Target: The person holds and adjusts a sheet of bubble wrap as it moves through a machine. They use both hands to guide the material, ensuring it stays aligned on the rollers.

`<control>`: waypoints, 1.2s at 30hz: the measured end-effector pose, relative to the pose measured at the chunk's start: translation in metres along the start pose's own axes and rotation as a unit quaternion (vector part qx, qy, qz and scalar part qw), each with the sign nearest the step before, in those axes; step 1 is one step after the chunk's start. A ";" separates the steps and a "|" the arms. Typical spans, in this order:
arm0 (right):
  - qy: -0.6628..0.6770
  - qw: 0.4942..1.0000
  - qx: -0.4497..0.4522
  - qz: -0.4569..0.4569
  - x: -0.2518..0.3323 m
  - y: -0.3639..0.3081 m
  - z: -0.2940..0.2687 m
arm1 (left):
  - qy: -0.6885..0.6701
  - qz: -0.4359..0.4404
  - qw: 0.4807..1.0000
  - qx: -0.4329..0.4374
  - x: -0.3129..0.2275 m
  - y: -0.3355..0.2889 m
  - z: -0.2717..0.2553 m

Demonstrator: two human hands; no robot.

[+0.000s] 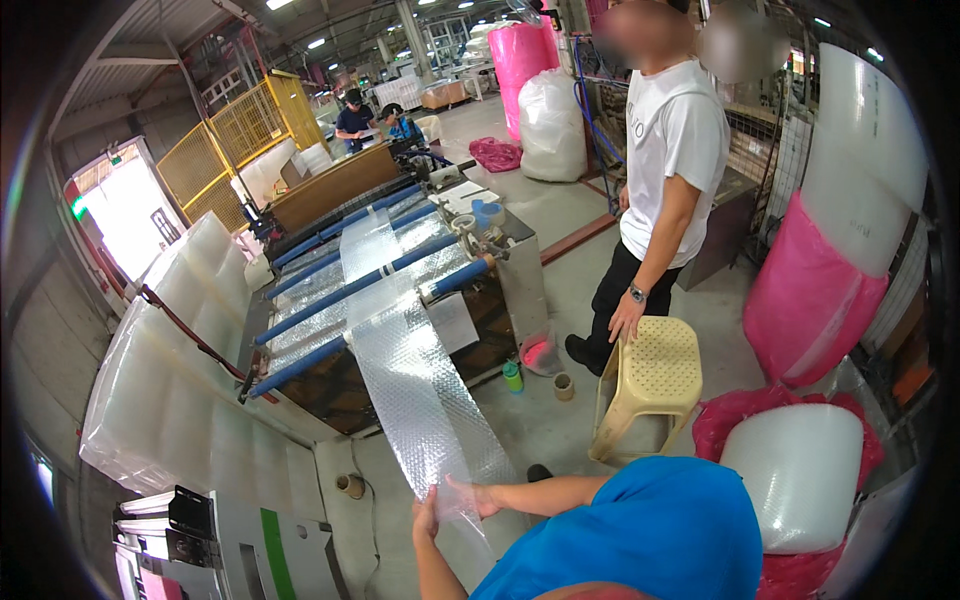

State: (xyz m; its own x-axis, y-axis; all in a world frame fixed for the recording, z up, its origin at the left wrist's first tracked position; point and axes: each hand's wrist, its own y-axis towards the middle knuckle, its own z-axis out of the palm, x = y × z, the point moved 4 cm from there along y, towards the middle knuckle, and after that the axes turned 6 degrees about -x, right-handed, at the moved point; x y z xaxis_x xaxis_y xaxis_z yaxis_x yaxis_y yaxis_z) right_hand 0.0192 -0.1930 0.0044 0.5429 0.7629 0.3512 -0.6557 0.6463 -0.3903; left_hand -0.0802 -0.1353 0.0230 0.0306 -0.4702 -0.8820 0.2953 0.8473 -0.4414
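A long clear strip of bubble wrap [415, 385] runs from the blue rollers of a machine [345, 290] down toward me. My left hand [426, 514] closes on the strip's left edge near its lower end. Across from it, my right hand [484, 498] grips the strip's right side, partly seen through the clear film. Below both hands, a loose tail of film [468, 540] hangs down. A bright blue sleeve [640, 510] covers my right upper arm.
Right of the machine, a person in a white shirt [668, 160] rests a hand on a yellow plastic stool [655, 375]. Bubble wrap rolls [795, 470] stand at right. A green bottle [512, 376] and cardboard cores [564, 386] are on the floor. Wrapped stacks [190, 370] line the left.
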 end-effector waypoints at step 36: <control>-0.359 0.821 -0.382 -0.226 0.284 -0.032 -0.110 | 0.274 0.107 0.916 -0.273 -0.060 0.186 0.015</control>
State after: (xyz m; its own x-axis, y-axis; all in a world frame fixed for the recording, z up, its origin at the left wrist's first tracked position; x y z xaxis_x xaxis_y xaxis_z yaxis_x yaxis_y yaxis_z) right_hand 0.2520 0.0051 0.0230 0.0118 0.4111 0.9115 0.1962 0.8929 -0.4053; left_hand -0.0126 0.0467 -0.0039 -0.4967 -0.2104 -0.8420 -0.1876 0.9733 -0.1325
